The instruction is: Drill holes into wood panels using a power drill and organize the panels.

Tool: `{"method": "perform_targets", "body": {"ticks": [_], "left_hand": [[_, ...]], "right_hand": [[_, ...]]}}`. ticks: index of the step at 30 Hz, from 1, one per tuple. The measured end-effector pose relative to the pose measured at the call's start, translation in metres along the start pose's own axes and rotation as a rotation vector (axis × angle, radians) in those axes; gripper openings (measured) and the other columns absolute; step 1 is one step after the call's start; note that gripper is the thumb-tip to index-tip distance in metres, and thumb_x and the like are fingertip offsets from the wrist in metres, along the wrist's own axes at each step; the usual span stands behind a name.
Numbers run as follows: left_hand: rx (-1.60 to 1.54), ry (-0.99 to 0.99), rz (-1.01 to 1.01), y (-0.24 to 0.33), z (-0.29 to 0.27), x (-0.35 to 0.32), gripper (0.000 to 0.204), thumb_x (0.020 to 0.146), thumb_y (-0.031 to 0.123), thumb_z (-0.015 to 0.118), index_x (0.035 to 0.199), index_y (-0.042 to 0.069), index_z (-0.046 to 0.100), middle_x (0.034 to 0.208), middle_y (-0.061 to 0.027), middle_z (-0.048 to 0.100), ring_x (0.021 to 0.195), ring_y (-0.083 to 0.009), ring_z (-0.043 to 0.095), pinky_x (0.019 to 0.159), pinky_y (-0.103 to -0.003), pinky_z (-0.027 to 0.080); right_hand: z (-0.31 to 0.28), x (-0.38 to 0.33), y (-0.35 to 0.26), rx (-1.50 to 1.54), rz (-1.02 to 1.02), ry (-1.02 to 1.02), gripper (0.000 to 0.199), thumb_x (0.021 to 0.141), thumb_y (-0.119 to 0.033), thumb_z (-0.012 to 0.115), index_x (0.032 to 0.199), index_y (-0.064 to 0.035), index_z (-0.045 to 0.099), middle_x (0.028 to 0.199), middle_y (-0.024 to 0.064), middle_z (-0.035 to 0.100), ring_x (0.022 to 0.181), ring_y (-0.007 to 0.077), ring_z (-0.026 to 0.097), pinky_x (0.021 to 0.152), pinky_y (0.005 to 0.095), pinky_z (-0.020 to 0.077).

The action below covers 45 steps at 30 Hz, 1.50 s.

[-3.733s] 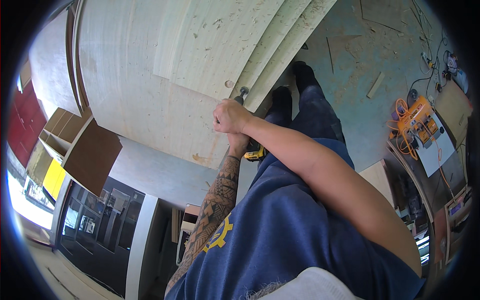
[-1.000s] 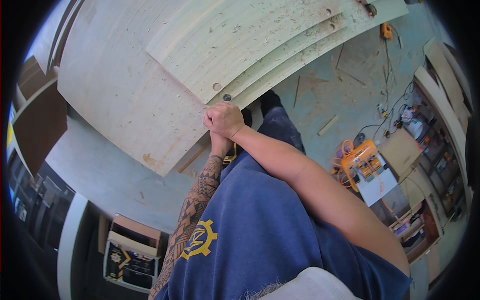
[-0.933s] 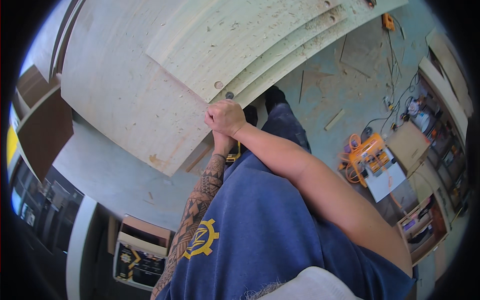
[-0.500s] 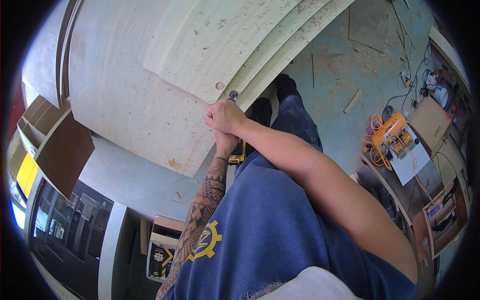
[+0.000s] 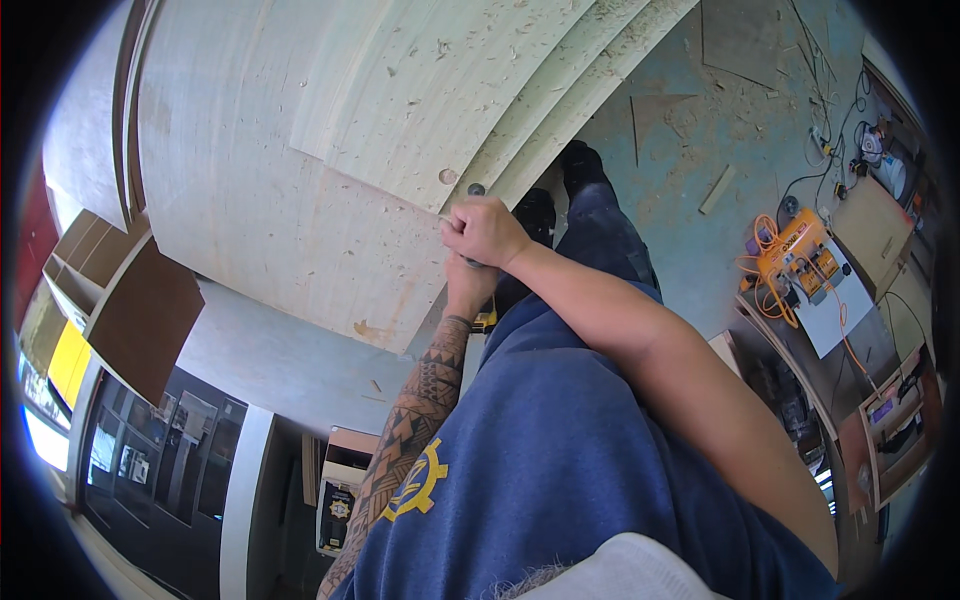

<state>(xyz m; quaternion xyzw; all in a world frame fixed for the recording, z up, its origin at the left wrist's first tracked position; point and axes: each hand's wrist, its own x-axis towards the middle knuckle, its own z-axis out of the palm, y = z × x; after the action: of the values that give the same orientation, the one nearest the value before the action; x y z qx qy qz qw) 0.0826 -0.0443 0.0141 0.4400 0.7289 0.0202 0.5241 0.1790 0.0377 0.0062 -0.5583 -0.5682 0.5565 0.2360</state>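
Observation:
A cordless drill [image 5: 486, 322], mostly hidden, is held between my hands at the near right edge of the stacked wood panels [image 5: 230, 190]. My left hand [image 5: 468, 284] is closed around it, its yellow and black base showing by the wrist. My right hand [image 5: 484, 231] lies just beyond, fingers wrapped round the drill's front end, covering the chuck. Past the knuckles a dark, round-headed drill bit [image 5: 476, 189] sticks out, beside the panel edge. A shallow round hole [image 5: 447, 177] is cut in the upper panel, left of the bit.
Wood shavings are scattered over the panels and floor. An orange machine [image 5: 800, 250] with a coiled orange hose stands on the right-hand bench. An offcut strip [image 5: 717, 190] and cables lie on the floor. A brown open box-like cabinet [image 5: 145, 310] stands at left. My legs are under the panel edge.
Both hands and the drill have shifted slightly right in view, and the whole scene has tilted a little with the head. The grip looks the same.

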Motion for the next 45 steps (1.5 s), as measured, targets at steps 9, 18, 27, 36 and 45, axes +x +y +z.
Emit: {"method": "perform_targets", "body": {"ticks": [9, 18, 27, 36, 45], "left_hand": [[-0.122, 0.153, 0.137, -0.033, 0.005, -0.004, 0.040, 0.084, 0.016, 0.074, 0.120, 0.004, 0.062, 0.118, -0.0200, 0.068, 0.113, -0.0355, 0.065, 0.092, -0.043, 0.051], [-0.097, 0.133, 0.147, -0.023, 0.010, -0.007, 0.041, 0.084, 0.016, 0.075, 0.121, 0.003, 0.062, 0.119, -0.0194, 0.068, 0.113, -0.0339, 0.065, 0.093, -0.042, 0.051], [-0.097, -0.059, -0.104, -0.013, 0.002, 0.007, 0.036, 0.085, 0.015, 0.073, 0.117, 0.002, 0.062, 0.115, -0.0191, 0.069, 0.110, -0.0350, 0.065, 0.089, -0.044, 0.052], [-0.071, 0.221, 0.198, -0.026, 0.015, -0.006, 0.035, 0.086, 0.016, 0.073, 0.117, 0.003, 0.063, 0.116, -0.0191, 0.067, 0.109, -0.0327, 0.066, 0.091, -0.045, 0.052], [-0.169, -0.037, -0.175, 0.000, 0.012, 0.006, 0.039, 0.088, 0.017, 0.071, 0.123, 0.003, 0.061, 0.117, -0.0189, 0.069, 0.112, -0.0320, 0.066, 0.093, -0.043, 0.051]], "right_hand": [[0.041, 0.004, -0.001, -0.038, -0.169, -0.023, 0.027, 0.081, -0.022, 0.068, 0.061, -0.0065, 0.059, 0.064, 0.0150, 0.063, 0.065, 0.0363, 0.064, 0.065, 0.0462, 0.0538], [0.023, -0.001, 0.001, 0.007, -0.131, -0.020, 0.023, 0.079, -0.021, 0.069, 0.063, -0.0065, 0.062, 0.067, 0.0162, 0.065, 0.067, 0.0356, 0.066, 0.065, 0.0458, 0.0541], [0.017, 0.015, 0.002, -0.023, -0.062, -0.060, 0.022, 0.079, -0.020, 0.069, 0.063, -0.0070, 0.062, 0.066, 0.0150, 0.065, 0.066, 0.0350, 0.066, 0.063, 0.0451, 0.0537], [0.032, 0.000, 0.005, 0.048, -0.251, -0.035, 0.025, 0.079, -0.020, 0.071, 0.062, -0.0060, 0.060, 0.065, 0.0144, 0.064, 0.064, 0.0348, 0.065, 0.064, 0.0453, 0.0530], [0.006, 0.026, 0.002, 0.031, -0.060, -0.224, 0.027, 0.080, -0.024, 0.071, 0.064, -0.0030, 0.063, 0.065, 0.0176, 0.064, 0.064, 0.0362, 0.066, 0.062, 0.0436, 0.0547]]}}
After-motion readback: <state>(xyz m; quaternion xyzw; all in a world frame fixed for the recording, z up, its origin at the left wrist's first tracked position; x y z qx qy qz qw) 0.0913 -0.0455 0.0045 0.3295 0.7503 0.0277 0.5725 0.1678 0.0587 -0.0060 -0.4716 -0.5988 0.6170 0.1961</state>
